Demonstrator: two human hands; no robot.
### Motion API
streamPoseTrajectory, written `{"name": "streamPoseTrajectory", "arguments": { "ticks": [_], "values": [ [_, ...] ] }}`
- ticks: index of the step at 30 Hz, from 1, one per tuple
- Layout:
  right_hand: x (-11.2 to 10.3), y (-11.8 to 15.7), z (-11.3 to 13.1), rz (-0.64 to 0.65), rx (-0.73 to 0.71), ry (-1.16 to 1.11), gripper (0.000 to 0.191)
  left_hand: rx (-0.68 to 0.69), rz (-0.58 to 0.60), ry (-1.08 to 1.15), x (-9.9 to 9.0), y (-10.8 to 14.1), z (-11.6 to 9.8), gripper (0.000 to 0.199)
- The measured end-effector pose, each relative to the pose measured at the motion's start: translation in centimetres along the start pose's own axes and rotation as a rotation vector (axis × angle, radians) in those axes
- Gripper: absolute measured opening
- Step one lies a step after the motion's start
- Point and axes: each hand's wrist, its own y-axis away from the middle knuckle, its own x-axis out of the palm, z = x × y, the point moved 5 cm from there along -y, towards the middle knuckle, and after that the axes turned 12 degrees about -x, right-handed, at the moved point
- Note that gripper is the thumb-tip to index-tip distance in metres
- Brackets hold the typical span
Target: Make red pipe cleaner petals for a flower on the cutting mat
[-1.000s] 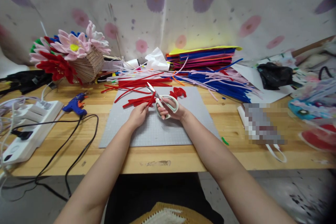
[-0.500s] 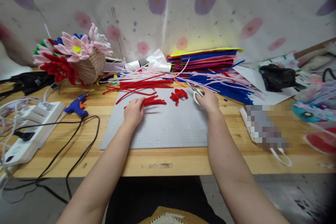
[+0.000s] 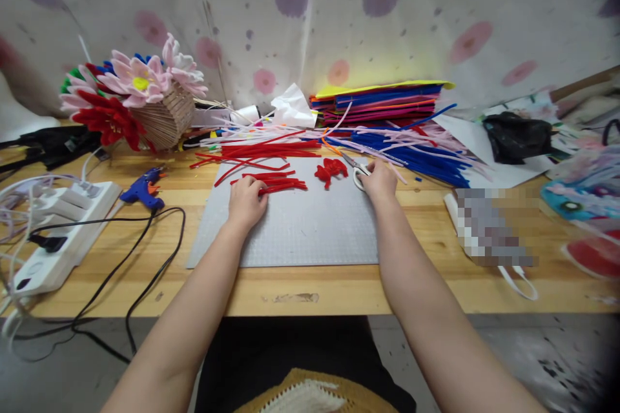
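My left hand (image 3: 247,201) rests at the left side of the grey cutting mat (image 3: 310,232), its fingers curled on a bunch of short red pipe cleaners (image 3: 288,184). Some pieces fan out past the fingertips; the grip itself is partly hidden. My right hand (image 3: 380,181) is closed at the white handles of a pair of scissors (image 3: 359,173), whose blades point away to the upper left. Between the hands, near the mat's far edge, lies a bent red pipe-cleaner shape (image 3: 331,171). Longer red pipe cleaners (image 3: 271,150) lie just beyond my left hand.
Blue pipe cleaners (image 3: 426,164) and pink ones spread behind my right hand. Stacked bundles (image 3: 382,106) stand at the back. On the left are a flower basket (image 3: 167,117), a blue glue gun (image 3: 144,188) and a power strip (image 3: 72,239) with loose cables. A blurred-out device (image 3: 489,226) lies right.
My left hand has lowered the short red pipe cleaners onto the mat, where they spread apart. My right hand and the scissors have shifted slightly left. The view has tilted a little.
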Motion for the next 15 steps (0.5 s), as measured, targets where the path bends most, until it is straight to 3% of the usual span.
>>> {"name": "streamPoseTrajectory", "arguments": {
  "ticks": [5,9,13,15],
  "values": [
    [0.0,0.5,1.3,-0.080,-0.091,0.011,0.026,-0.083,-0.004,-0.029,0.7,0.0,0.4,0.006],
    [-0.3,1.3,3.2,-0.136,-0.163,-0.007,0.026,-0.185,-0.062,0.007,1.2,0.0,0.6,0.014],
    [-0.5,1.5,4.8,-0.147,-0.213,-0.079,0.024,-0.208,-0.032,0.023,1.6,-0.2,0.6,0.008],
    [-0.6,1.9,6.1,-0.166,-0.305,-0.131,0.025,-0.201,-0.024,0.014,1.5,-0.3,0.5,0.006]
  ]
}}
